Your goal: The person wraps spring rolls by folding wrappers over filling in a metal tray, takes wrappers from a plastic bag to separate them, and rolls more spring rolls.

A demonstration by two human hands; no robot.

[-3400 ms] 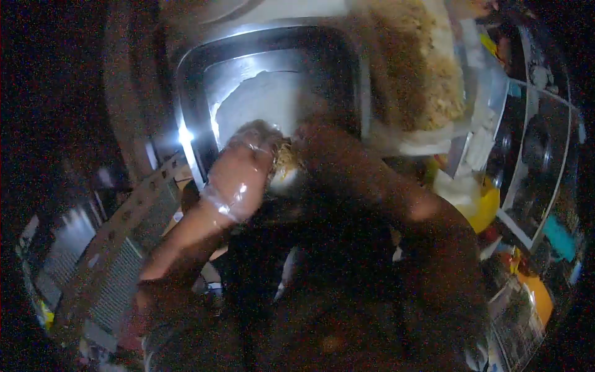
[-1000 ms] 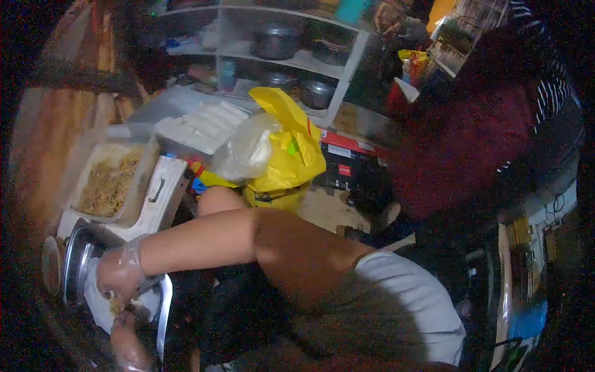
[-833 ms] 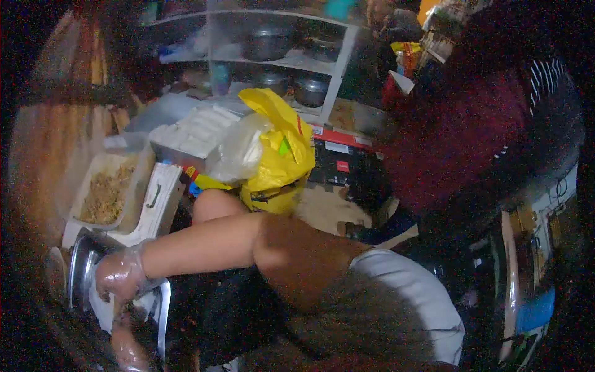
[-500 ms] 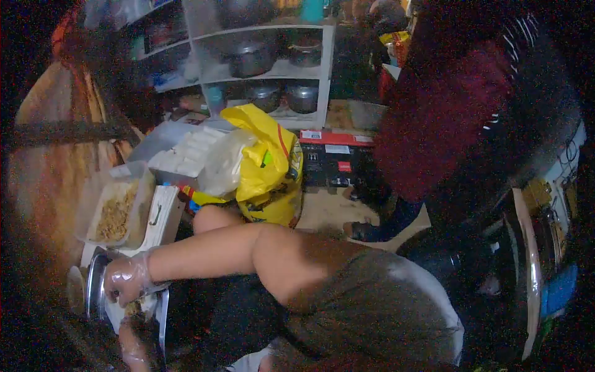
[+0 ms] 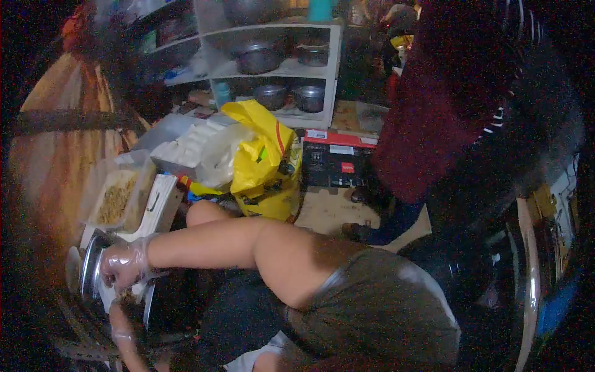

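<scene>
My gloved right hand (image 5: 124, 263) curled over the white sheet (image 5: 106, 299) in the metal tray (image 5: 92, 263), left hand (image 5: 124, 317) close below; whether either gripped, I couldn't tell. My view had swung away, leaving this work at its edge, beside the tub (image 5: 146, 189) of brown shreds (image 5: 118, 197)
</scene>
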